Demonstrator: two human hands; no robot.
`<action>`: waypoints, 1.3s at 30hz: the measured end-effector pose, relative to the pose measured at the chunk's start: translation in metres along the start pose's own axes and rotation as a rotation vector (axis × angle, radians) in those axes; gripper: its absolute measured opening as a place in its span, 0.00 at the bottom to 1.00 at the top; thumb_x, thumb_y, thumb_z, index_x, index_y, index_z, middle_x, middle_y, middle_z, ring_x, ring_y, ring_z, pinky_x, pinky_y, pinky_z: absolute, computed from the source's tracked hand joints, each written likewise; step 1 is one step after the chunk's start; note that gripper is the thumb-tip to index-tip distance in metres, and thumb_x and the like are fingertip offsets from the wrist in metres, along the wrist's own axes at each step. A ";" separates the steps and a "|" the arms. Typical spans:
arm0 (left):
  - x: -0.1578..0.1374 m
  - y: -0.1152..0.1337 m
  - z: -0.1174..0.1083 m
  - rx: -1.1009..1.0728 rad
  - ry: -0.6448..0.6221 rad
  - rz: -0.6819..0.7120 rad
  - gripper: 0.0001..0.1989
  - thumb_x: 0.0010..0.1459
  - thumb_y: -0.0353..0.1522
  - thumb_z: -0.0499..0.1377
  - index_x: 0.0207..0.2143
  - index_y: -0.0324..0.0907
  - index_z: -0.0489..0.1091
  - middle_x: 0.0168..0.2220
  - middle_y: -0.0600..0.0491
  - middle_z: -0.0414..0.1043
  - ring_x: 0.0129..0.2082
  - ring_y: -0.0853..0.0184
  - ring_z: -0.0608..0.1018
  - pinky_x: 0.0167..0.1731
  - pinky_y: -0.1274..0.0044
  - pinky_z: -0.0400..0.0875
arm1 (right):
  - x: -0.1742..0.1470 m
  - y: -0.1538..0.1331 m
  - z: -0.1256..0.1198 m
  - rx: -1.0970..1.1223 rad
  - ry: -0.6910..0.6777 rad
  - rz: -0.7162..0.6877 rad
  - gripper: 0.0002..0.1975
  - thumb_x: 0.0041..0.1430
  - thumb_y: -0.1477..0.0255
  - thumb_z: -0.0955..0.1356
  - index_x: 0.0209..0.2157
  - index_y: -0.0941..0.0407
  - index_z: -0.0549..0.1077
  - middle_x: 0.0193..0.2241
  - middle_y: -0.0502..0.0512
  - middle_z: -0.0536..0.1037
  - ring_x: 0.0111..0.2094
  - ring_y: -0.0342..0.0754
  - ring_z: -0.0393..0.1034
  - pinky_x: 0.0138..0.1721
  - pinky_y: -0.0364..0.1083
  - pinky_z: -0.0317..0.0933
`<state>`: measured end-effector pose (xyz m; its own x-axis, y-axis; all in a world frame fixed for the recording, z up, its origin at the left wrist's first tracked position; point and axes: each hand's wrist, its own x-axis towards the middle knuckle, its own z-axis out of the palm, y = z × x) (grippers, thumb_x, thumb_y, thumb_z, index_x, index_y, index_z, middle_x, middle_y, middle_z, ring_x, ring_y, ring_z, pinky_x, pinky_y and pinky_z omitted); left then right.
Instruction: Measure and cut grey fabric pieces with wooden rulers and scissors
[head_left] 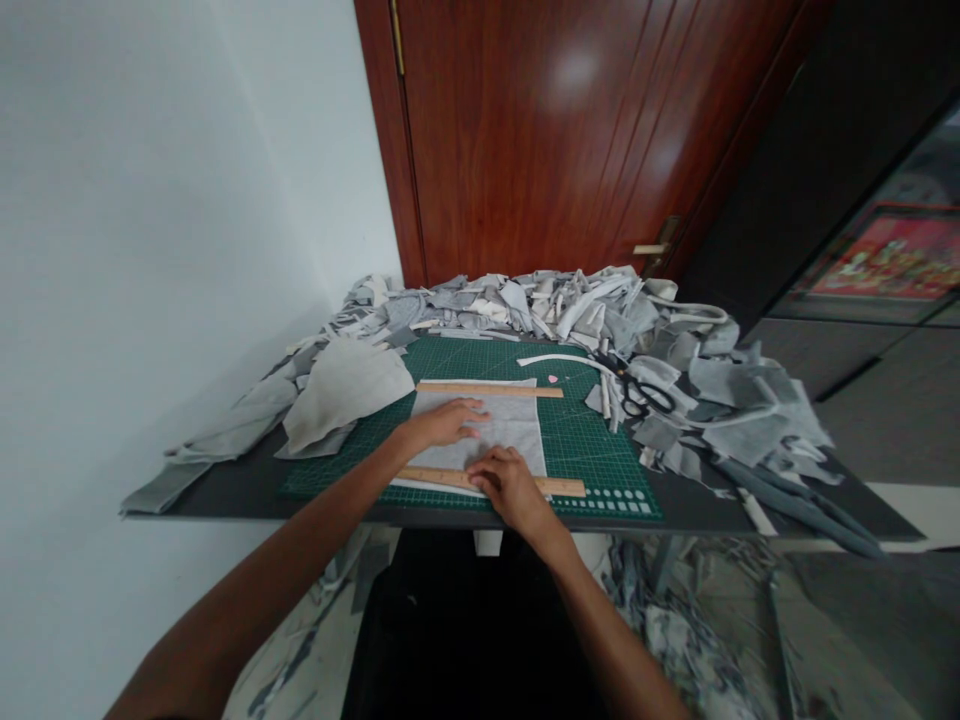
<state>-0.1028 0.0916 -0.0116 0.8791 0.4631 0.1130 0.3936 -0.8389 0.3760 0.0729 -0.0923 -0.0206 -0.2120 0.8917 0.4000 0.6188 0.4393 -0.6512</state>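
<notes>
A light grey piece of fabric (510, 428) lies flat on the green cutting mat (574, 430). Across its far edge lies a wooden ruler (517, 390); a second wooden ruler (559, 486) lies along its near edge. My left hand (442, 422) rests on the fabric between the two rulers, palm down and fingers stretched out. At the near ruler, my right hand (511, 485) has its fingers curled and pinched together over the wood. Whatever may be between those fingertips is too small to make out. A small pink piece (553, 379) lies on the mat near the far ruler.
Heaped grey fabric scraps (517, 300) line the back and right of the dark table (240, 500). Black-handled scissors (646, 397) rest among scraps on the right. A larger fabric piece (349, 385) lies left of the mat. Behind stands a wooden door (540, 140).
</notes>
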 end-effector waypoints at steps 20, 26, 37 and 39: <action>0.003 -0.004 0.001 -0.003 0.010 0.016 0.20 0.64 0.33 0.66 0.58 0.43 0.75 0.64 0.41 0.71 0.66 0.57 0.71 0.66 0.66 0.64 | -0.022 -0.017 0.000 -0.062 -0.025 0.023 0.09 0.68 0.75 0.70 0.44 0.50 0.83 0.42 0.56 0.79 0.46 0.54 0.70 0.50 0.53 0.63; 0.003 -0.005 0.002 0.006 0.001 0.012 0.20 0.65 0.33 0.65 0.59 0.42 0.75 0.64 0.41 0.71 0.66 0.57 0.70 0.65 0.65 0.64 | -0.023 -0.020 -0.003 -0.043 -0.019 0.015 0.09 0.68 0.75 0.69 0.43 0.50 0.83 0.42 0.57 0.79 0.46 0.54 0.70 0.50 0.54 0.64; 0.001 -0.002 0.002 0.018 -0.010 -0.004 0.21 0.66 0.32 0.64 0.60 0.43 0.74 0.66 0.42 0.69 0.68 0.57 0.69 0.67 0.66 0.62 | -0.025 -0.020 -0.003 -0.075 -0.047 0.015 0.08 0.66 0.70 0.73 0.47 0.52 0.80 0.43 0.57 0.78 0.47 0.55 0.68 0.50 0.53 0.61; 0.001 -0.002 0.002 0.021 -0.014 -0.010 0.21 0.66 0.32 0.64 0.60 0.42 0.74 0.66 0.41 0.68 0.68 0.56 0.68 0.67 0.65 0.62 | -0.025 -0.021 -0.001 -0.095 -0.043 0.018 0.09 0.65 0.68 0.74 0.46 0.52 0.79 0.44 0.57 0.78 0.48 0.56 0.68 0.49 0.53 0.61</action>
<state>-0.1020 0.0934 -0.0142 0.8788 0.4674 0.0965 0.4076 -0.8402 0.3577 0.0666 -0.1242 -0.0163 -0.2309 0.9042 0.3594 0.6916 0.4123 -0.5930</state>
